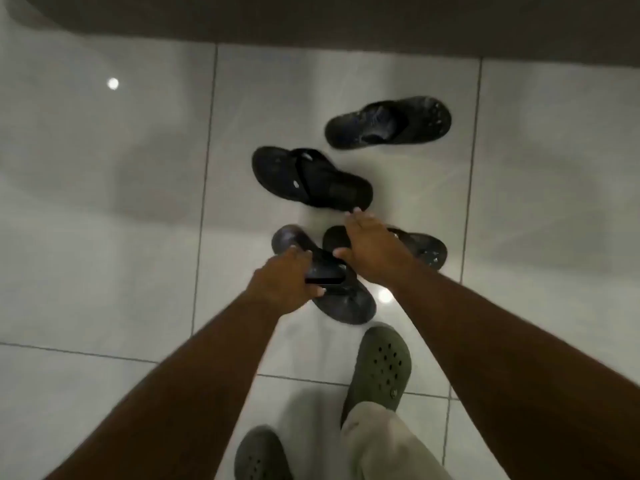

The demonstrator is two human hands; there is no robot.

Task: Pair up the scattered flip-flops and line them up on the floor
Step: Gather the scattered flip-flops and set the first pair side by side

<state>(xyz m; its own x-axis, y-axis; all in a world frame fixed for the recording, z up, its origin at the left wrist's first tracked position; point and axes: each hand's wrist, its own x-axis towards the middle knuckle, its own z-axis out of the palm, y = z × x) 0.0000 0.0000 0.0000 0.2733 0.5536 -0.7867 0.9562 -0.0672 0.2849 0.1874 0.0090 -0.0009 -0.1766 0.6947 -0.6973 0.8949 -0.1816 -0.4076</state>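
- The left hand [282,282] is clenched around the strap of the nearest flip-flop [349,303], fingers curled over the strap and thumb pressed at its side; this one lies on the floor tiles [104,202] slanting from upper left to lower right.
- The right hand [372,247] is released, fingers spread flat, hovering over a second flip-flop [426,249] that sits just beside the first; its fingertips reach the heel edge of a third flip-flop [311,178] lying farther out.
- A fourth flip-flop [388,123] rests apart from the others, nearest the dark strip along the wall, turned at its own angle.
- All four are black, thick-soled, with rounded oval outlines and wide Y-shaped straps; two show pale specks on the footbed.
- The tiles are glossy pale grey with thin dark grout lines, and they mirror ceiling lights as bright dots.
- The person's feet wear olive green clogs [379,368] with round holes punched in the toe, below light beige trousers [384,445].
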